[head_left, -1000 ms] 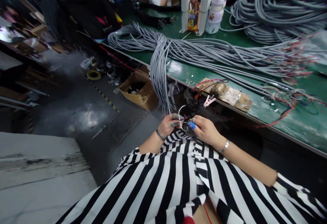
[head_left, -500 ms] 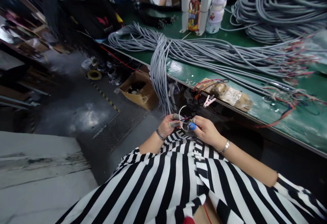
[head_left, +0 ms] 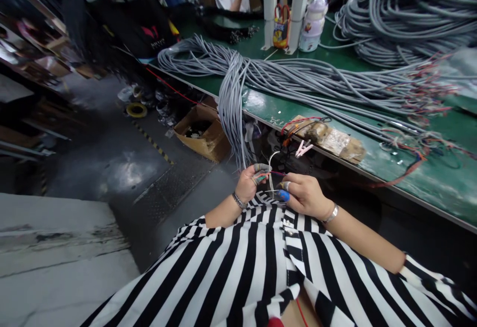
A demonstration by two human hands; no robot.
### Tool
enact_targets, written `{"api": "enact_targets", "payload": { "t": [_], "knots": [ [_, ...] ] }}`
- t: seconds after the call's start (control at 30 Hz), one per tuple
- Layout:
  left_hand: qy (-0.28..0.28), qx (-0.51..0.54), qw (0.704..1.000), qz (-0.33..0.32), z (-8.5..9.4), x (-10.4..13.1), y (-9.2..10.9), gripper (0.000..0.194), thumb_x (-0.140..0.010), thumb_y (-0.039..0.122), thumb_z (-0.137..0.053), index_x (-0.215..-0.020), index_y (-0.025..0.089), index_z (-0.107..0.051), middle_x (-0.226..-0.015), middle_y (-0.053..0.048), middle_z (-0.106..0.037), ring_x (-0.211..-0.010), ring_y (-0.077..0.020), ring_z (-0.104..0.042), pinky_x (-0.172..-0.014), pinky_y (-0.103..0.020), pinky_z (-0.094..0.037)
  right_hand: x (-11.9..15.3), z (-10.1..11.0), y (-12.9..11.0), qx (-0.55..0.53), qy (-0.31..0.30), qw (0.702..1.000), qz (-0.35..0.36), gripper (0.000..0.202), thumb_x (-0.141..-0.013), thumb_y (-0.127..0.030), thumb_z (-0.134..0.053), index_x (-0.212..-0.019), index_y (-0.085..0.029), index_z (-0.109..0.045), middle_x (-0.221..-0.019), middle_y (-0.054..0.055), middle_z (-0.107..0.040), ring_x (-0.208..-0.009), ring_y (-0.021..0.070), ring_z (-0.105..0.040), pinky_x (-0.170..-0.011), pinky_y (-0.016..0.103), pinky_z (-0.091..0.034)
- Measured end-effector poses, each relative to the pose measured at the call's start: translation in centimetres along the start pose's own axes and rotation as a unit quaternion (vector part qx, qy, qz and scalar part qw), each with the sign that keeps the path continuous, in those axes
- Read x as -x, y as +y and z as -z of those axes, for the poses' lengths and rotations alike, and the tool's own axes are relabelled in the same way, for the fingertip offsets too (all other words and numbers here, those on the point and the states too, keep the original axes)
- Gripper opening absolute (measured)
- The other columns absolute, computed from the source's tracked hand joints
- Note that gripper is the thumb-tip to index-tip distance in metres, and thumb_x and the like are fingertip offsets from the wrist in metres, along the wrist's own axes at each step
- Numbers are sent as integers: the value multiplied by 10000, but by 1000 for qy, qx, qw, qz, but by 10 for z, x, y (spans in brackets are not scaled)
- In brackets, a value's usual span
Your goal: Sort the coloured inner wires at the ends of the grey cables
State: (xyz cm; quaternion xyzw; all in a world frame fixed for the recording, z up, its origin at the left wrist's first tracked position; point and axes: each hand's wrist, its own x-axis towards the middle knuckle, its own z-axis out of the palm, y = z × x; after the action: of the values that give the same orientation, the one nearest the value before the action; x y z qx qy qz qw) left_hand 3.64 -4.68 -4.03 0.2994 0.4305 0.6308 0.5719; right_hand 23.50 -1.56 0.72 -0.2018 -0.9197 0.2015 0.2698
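Note:
In front of my striped shirt, my left hand pinches the end of several thin coloured wires between taped fingertips. My right hand is closed just to the right, blue tape around its thumb, and it holds wire strands that run across from the left fingers. A pale curved strip loops up and down between both hands; which fingers hold it is hard to make out. Behind my left hand, a bundle of grey cables hangs over the table edge, with its lower ends near the fingers.
Grey cables lie along the green table, their stripped ends to the right. A pink clip and a taped block sit at its edge. Beyond are a bottle and a large cable coil. A cardboard box stands below.
My right hand has turned and its fingers have spread a little away from the left, drawing strands to the right. The pale strip has shifted slightly right. My left hand has barely moved.

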Motion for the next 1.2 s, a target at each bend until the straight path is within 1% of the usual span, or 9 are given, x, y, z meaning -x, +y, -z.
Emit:
{"api": "enact_targets", "payload": {
  "t": [0.27,0.43,0.53,0.67,0.77,0.83,0.93,1.1,1.2],
  "knots": [
    [-98,-114,988,-21,4,0,13,411,-682,491,-806,-858,136,-698,-595,30,-573,-494,-50,-421,-492,-188,-341,1,-10,2,-55,20,997,-51,374,-984,-365,-372,-697,-196,-541,-768,71,-590,-636,147,-512,-609,277,-397],
    [-128,-217,966,-61,-6,5,21,431,-753,554,-719,-813,128,-682,-631,9,-593,-529,-74,-483,-517,-205,-386,-2,-6,1,-76,33,996,-22,365,-983,-364,-393,-694,-186,-527,-753,59,-565,-615,133,-483,-594,261,-379],
    [-57,-236,968,-57,-8,0,14,357,-784,496,-705,-797,146,-635,-559,48,-530,-463,-57,-437,-460,-186,-348,-4,-4,-4,-67,52,996,-11,368,-988,-351,-393,-681,-185,-510,-724,51,-545,-596,127,-458,-574,256,-357],
    [201,-122,972,-25,11,-26,17,243,-806,376,-663,-746,171,-549,-460,102,-392,-357,-33,-302,-370,-159,-202,-4,-2,-18,-80,29,992,88,398,-987,-400,-381,-680,-191,-526,-690,42,-525,-605,139,-457,-600,275,-362],
    [243,-97,963,-62,33,-37,34,228,-809,373,-639,-756,181,-527,-445,115,-358,-332,-30,-259,-350,-154,-166,-4,-2,-17,-112,14,992,59,397,-978,-424,-394,-690,-190,-536,-683,33,-521,-598,135,-450,-597,279,-368],
    [195,-89,970,-118,42,-32,41,272,-757,402,-706,-773,180,-551,-464,102,-419,-350,-32,-313,-358,-152,-215,-6,-3,-9,-161,59,984,-56,402,-965,-461,-423,-694,-188,-537,-659,21,-513,-586,131,-451,-578,273,-379],
    [97,-84,981,-147,44,-14,37,382,-677,490,-785,-738,173,-580,-497,65,-507,-406,-50,-417,-402,-165,-321,-11,-6,5,-287,108,932,-194,397,-896,-559,-526,-779,-186,-593,-689,20,-574,-629,145,-523,-620,285,-444],
    [-63,-157,979,-117,34,6,23,414,-685,529,-787,-740,134,-675,-611,-14,-629,-543,-90,-541,-543,-211,-453,-21,-12,4,-460,143,832,-276,373,-745,-525,-742,-901,-205,-631,-848,40,-678,-786,180,-644,-776,331,-516],
    [-118,-189,969,-107,29,8,23,367,-710,475,-789,-766,122,-704,-649,-23,-644,-585,-96,-553,-585,-212,-463,-23,-12,-2,-505,154,797,-292,367,-702,-496,-788,-863,-206,-631,-827,32,-691,-771,170,-652,-796,332,-522]
  ]
}}
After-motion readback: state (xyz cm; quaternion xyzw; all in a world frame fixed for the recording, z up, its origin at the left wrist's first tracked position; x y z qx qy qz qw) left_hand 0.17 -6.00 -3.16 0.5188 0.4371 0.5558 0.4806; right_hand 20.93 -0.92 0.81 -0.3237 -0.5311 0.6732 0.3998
